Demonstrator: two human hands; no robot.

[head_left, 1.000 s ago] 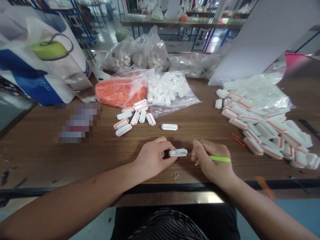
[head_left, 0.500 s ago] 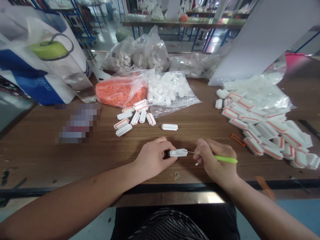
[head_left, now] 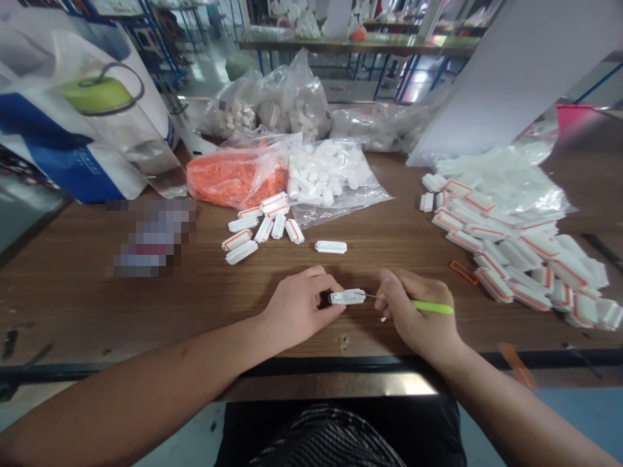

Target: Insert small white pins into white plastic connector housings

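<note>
Main risk at the tip of the pick (head_left: 431,307): pushed slightly off-line, could skid off the end of the plug (head_left: 346,297) and jab the left fingertips just beside it. Thin as it looks, could also bend or snap under a hard sideways lever.

Second risk in the hold: pinched by one end only, the plug could twist or pop free under a push from the right and skate over the desk (head_left: 195,305), toward the lone plug (head_left: 331,246) or off the near edge. Easy to lose small bits as well; note the white chip (head_left: 383,319) on the desk just under the right fingers.

With the left hand (head_left: 296,308), clamps the plug low over the desk near the front edge, thumb and forefinger together on its left end, right half free and showing a row of small holes. With the right hand (head_left: 418,311), holds the pick like a pen, grip closed tight round it, green handle sticking out to the right. Metal tip at the plug's right end; cannot tell whether inside a hole or only touching.

Farther back: a cluster (head_left: 263,230) of orange-banded plugs, an orange bag (head_left: 233,176) and a white bag (head_left: 326,172). To the right: a large heap (head_left: 516,246) of banded plugs, with an orange ring (head_left: 463,272) lying just beside it.
</note>
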